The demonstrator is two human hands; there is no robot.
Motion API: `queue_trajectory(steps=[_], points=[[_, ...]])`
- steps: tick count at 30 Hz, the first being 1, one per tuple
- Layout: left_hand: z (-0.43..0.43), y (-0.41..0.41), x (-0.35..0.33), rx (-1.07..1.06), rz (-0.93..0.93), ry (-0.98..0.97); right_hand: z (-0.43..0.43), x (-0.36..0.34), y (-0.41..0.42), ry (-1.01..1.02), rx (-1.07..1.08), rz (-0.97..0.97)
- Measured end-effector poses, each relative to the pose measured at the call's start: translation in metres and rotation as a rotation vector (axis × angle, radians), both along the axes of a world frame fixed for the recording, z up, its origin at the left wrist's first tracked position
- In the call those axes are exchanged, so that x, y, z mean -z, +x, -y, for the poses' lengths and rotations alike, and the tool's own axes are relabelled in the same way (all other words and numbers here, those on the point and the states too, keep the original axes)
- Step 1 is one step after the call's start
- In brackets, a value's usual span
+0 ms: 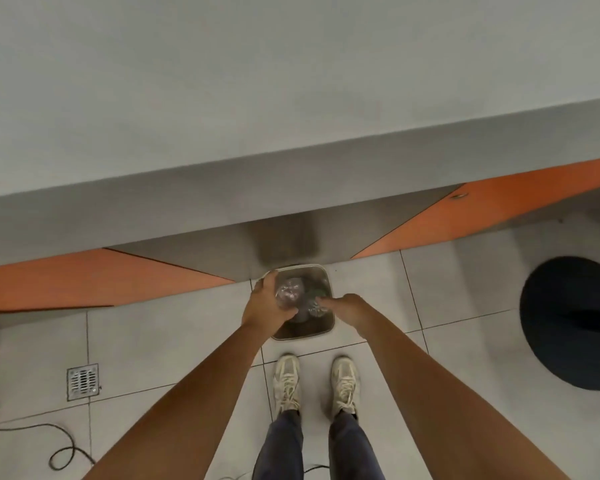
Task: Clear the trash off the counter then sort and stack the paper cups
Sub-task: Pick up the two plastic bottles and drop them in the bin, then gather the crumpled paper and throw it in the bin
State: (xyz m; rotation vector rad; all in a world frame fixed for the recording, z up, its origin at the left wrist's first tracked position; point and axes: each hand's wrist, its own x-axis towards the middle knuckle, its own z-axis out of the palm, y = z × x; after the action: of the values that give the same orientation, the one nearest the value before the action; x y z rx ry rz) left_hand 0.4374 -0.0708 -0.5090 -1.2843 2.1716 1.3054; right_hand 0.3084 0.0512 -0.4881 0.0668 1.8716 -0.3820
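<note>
L hand (264, 301) grips clr bottle (288, 293) over bin (330, 326) | R hand (343, 308) over bin

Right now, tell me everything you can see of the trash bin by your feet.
The trash bin is small and squarish with rounded corners, a pale rim and a dark inside. It stands upright and open on the tiled floor, against the counter base, just ahead of the shoes. The left hand grips crumpled clear plastic over its opening; the right hand reaches over its right side, its hold unclear.
</note>
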Motion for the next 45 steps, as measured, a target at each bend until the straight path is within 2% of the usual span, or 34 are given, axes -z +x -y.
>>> queue_trajectory(steps=[5,8,13,17,21,24,31,34,36,38,41,45], points=[[-0.008,-0.007,-0.029,-0.036,-0.05,-0.068,0.003,-0.029,0.004,-0.162,0.033,-0.171],[-0.017,-0.014,-0.071,-0.054,-0.186,-0.125,0.002,-0.069,0.006,-0.349,0.138,-0.338],[-0.032,-0.028,-0.171,-0.147,-0.423,0.062,-0.016,-0.172,-0.003,-0.716,0.346,-0.523],[-0.04,-0.044,-0.262,-0.111,-0.628,0.176,-0.034,-0.256,-0.017,-0.988,0.458,-0.646],[-0.042,-0.075,-0.343,-0.088,-0.817,0.229,-0.042,-0.319,-0.053,-1.094,0.575,-0.754],[-0.033,-0.114,-0.381,-0.053,-0.893,0.145,-0.039,-0.35,-0.097,-1.113,0.572,-0.809],[0.011,-0.244,-0.424,-0.083,-0.918,-0.008,-0.025,-0.388,-0.218,-1.166,0.519,-0.905],[0.031,-0.296,-0.434,-0.118,-0.862,-0.144,-0.019,-0.393,-0.269,-1.163,0.476,-0.903],[0.042,-0.32,-0.436,-0.093,-0.763,-0.255,-0.013,-0.393,-0.299,-1.135,0.426,-0.918],[0.047,-0.333,-0.432,-0.005,-0.644,-0.348,-0.002,-0.39,-0.327,-1.069,0.341,-0.993],[0.037,-0.346,-0.417,0.194,-0.46,-0.447,0.018,-0.381,-0.362,-0.854,0.041,-1.156],[0.023,-0.362,-0.398,0.36,-0.209,-0.599,0.048,-0.366,-0.382,-0.477,-0.369,-1.14]])
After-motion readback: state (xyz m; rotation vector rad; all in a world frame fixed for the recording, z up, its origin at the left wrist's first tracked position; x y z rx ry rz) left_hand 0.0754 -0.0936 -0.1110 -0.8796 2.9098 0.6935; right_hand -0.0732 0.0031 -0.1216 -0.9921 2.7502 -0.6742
